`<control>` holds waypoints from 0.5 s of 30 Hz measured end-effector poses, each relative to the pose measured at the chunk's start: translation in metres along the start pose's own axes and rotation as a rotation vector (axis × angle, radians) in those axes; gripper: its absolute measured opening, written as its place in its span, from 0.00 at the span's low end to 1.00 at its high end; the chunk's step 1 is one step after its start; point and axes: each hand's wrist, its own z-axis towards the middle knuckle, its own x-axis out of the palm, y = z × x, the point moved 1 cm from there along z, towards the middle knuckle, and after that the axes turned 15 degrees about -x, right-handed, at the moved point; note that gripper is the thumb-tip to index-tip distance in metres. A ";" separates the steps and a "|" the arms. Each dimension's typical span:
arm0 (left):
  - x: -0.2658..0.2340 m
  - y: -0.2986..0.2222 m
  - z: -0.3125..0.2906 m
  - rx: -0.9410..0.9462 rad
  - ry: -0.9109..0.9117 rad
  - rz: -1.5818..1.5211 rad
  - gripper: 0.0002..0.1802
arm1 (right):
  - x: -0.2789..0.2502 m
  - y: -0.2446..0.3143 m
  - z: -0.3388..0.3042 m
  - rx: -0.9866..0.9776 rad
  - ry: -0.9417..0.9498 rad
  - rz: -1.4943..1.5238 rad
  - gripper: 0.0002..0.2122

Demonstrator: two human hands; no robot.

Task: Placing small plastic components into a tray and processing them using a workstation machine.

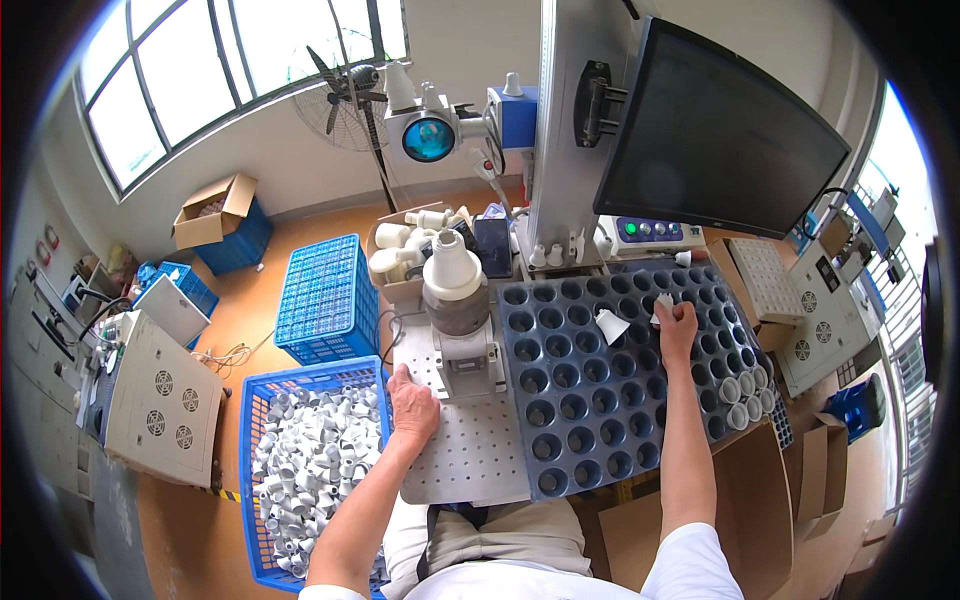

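Note:
My right hand (677,328) pinches a small white plastic cup-shaped part (664,303) above the black tray (511,420) of round pockets. Just left of it, another white cone-shaped part (611,326) lies on its side on the tray. My left hand (413,408) rests at the left edge of the perforated metal plate (465,465), fingers loosely extended and holding nothing that I can see. In front of that hand, a white cone-shaped part (451,265) sits upright on the round fixture (457,310). Several white cups (738,415) stand in the tray's right side.
A blue basket (246,470) heaped with white parts stands left of the plate. Behind it are a blue crate (318,300) and a carton (400,290) of white pieces. A lens head (428,139) hangs over the fixture; a dark monitor (720,130) overhangs the tray.

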 end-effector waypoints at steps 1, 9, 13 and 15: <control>-0.001 -0.001 0.000 0.004 0.016 0.012 0.13 | -0.001 0.000 0.000 -0.002 0.000 0.000 0.17; 0.001 0.007 0.005 -0.025 -0.076 -0.101 0.12 | -0.001 0.002 0.001 0.005 0.000 0.003 0.17; -0.020 0.034 0.054 -0.279 -0.077 -0.599 0.13 | 0.003 0.002 0.004 0.033 -0.011 0.100 0.16; -0.077 0.003 0.091 -0.220 -0.138 -0.764 0.15 | -0.003 0.003 0.017 0.116 -0.059 0.162 0.15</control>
